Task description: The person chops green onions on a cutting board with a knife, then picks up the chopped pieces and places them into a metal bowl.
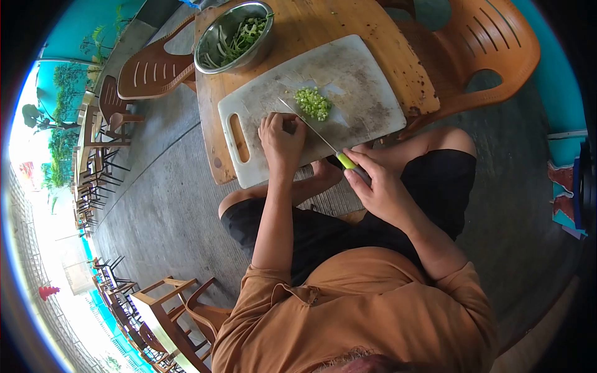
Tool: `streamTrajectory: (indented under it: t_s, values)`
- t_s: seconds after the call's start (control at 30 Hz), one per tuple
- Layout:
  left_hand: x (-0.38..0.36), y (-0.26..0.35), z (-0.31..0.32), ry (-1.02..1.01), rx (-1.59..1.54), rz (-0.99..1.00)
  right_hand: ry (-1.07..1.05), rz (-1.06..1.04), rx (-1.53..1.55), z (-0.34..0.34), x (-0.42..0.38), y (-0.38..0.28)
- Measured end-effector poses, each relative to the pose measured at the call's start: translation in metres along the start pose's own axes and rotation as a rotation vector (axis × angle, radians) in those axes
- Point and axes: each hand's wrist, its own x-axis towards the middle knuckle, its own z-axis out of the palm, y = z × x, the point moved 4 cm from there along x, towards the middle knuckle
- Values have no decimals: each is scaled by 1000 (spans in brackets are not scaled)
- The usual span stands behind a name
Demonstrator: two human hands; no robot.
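- Small heap of pale-green chopped vegetable pieces [313, 104]: on the board, just beyond the blade.
- Thin-bladed knife with lime-and-dark handle [344, 160]: right hand [380, 186] closed around handle.
- Left hand [282, 138]: fingers curled at board, near blade; contents hidden, cannot tell.
- Step, judged: fine chopping. Next cut calls for fingertips clear of edge.
- Worn white cutting board [367, 81], on brown wooden table [348, 17]; no legible writing or brands.

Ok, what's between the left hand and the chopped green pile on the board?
In the head view, the knife blade runs at a slant between the left hand and the chopped green pile, over the cutting board.
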Motion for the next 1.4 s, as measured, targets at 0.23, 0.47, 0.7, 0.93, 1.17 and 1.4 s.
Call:
streamTrajectory:
  t_s: [0.23,0.47,0.7,0.93,1.17,1.4]
  values:
    - [0,-1,0,-14,36,-16,-43,36,-35,3,2,1]
    - [-1,-1,5,-2,35,29,-27,-17,-30,-4,-7,0]
    - [-1,-2,3,-18,-3,8,-11,-35,-42,-7,-7,1]
    - [0,0,1,-23,-29,-26,-5,-11,-3,-14,-8,-6]
    - [0,-2,1,-15,9,-16,-24,-5,17,-11,-8,-6]
    - [0,1,0,-16,19,-8,-26,6,-16,-7,-7,-2]
